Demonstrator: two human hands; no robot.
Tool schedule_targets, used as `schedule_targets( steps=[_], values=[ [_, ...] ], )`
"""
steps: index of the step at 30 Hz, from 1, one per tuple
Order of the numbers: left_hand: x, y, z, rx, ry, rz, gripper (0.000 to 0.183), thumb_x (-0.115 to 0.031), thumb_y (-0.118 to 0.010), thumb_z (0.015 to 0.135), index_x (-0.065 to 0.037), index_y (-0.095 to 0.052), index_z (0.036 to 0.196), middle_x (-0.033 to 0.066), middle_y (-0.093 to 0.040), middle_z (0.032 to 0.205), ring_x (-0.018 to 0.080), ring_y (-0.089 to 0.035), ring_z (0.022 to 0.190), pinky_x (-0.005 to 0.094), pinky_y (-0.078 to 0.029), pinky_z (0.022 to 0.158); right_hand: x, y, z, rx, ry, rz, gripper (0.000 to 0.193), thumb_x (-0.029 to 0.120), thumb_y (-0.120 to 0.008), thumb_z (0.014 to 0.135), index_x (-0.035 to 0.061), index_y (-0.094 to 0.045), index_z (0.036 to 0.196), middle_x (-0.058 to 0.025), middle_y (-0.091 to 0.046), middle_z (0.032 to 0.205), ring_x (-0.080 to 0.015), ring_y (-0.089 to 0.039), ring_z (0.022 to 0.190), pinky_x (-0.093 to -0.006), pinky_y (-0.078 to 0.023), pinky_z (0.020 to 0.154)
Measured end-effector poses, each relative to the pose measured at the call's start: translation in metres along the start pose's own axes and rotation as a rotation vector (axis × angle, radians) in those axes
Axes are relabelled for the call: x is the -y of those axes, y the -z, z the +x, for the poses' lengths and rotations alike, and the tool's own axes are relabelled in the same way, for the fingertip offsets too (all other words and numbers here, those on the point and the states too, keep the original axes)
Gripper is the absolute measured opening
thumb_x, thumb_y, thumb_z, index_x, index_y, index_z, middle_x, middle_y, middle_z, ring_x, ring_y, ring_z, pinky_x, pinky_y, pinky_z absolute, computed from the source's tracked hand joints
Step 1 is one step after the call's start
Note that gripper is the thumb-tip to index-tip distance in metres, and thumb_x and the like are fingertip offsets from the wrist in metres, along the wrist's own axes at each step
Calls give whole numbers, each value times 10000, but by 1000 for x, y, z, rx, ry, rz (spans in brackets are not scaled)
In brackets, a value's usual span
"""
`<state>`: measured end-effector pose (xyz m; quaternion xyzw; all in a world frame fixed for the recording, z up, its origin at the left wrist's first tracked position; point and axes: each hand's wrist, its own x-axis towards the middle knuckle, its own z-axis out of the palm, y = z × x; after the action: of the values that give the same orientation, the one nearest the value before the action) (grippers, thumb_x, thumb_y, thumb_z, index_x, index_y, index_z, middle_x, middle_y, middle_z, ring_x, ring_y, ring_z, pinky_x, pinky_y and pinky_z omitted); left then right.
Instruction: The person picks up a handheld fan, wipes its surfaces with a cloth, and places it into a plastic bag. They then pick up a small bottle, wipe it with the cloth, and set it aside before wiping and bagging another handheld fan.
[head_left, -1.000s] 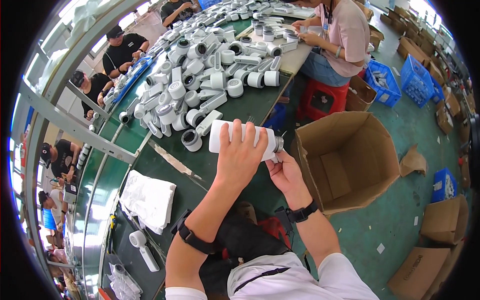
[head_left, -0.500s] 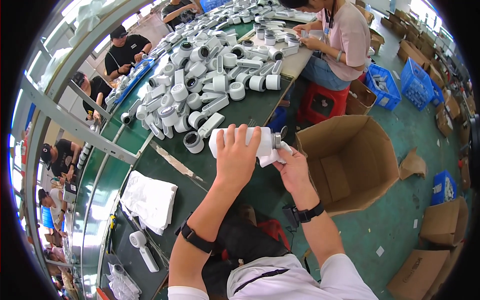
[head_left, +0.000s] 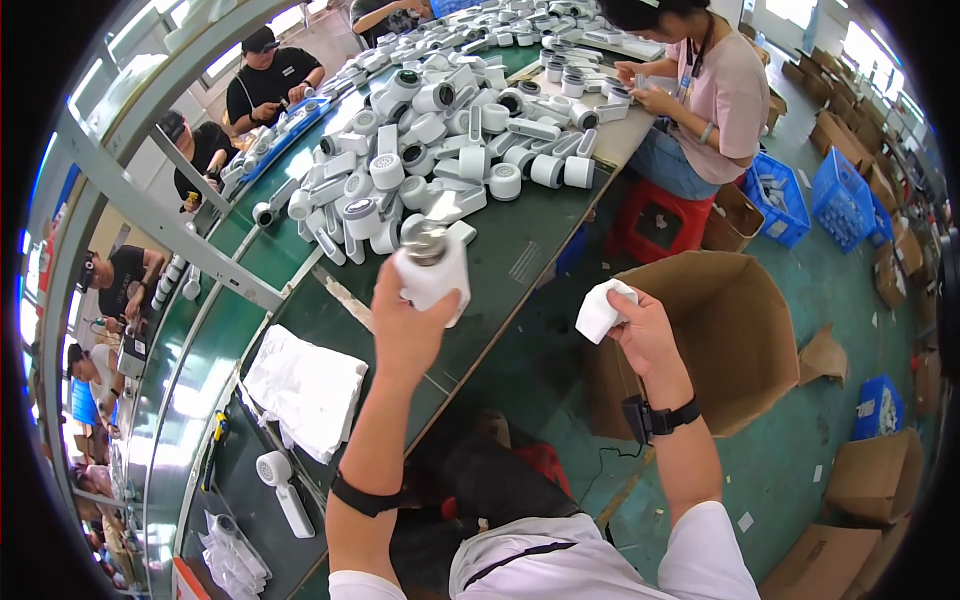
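Observation:
My left hand (head_left: pixel 408 330) is closed around a white plastic bottle (head_left: pixel 445 278) with a shiny metal top, held above the green table. Motion blurs the top of this bottle. Well apart from it, my right hand (head_left: pixel 648 335) pinches a folded white cloth or wipe (head_left: pixel 601 312) near the open cardboard box. Beyond the bottle lies a large heap of white handheld devices (head_left: pixel 385 172) with round heads and short handles, some with dark rings.
White sheets of plastic or paper (head_left: pixel 305 390) lie on the table's left part, near a single white device (head_left: pixel 285 490) and a yellow-black cutter (head_left: pixel 215 450). A big cardboard box (head_left: pixel 745 330) stands at my right. A co-worker (head_left: pixel 715 110) sits on a red stool (head_left: pixel 660 225) at far right.
The bottle has turned from lying sideways against the cloth to nearly upright and moved left with my left hand. My right hand has drawn away to the right, keeping the cloth.

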<state>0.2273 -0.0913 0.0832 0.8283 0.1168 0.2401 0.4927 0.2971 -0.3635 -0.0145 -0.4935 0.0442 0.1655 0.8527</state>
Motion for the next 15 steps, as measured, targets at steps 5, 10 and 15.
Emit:
schedule_targets(
  steps=[5, 10, 15],
  values=[
    [29, 36, 18, -249, 98, -314, 549, 27, -709, 692, -2, -487, 1193, 87, -597, 1083, 198, -612, 975, 334, -486, 857, 0, -11, 0, 4, -75, 97, 213, 149, -544, 949, 24, -567, 1120, -105, -652, 994, -266, -668, 892, -411, -554, 782],
    [52, 57, 33, -279, 188, -370, 557, 32, -713, 666, -3, -496, 1178, 108, -599, 1073, 220, -611, 983, 343, -487, 859, -3, -12, -2, 14, -97, 49, 186, 174, -524, 968, 67, -546, 1119, -77, -650, 965, -216, -668, 851, -350, -571, 707],
    [69, 65, 48, -333, 254, -335, 567, 26, -711, 640, 5, -495, 1164, 113, -604, 1057, 221, -616, 962, 341, -489, 852, -15, -19, -1, 4, -54, 126, 181, 109, -527, 958, 27, -561, 1116, -73, -649, 1021, -179, -652, 911, -301, -557, 792]
  ],
)
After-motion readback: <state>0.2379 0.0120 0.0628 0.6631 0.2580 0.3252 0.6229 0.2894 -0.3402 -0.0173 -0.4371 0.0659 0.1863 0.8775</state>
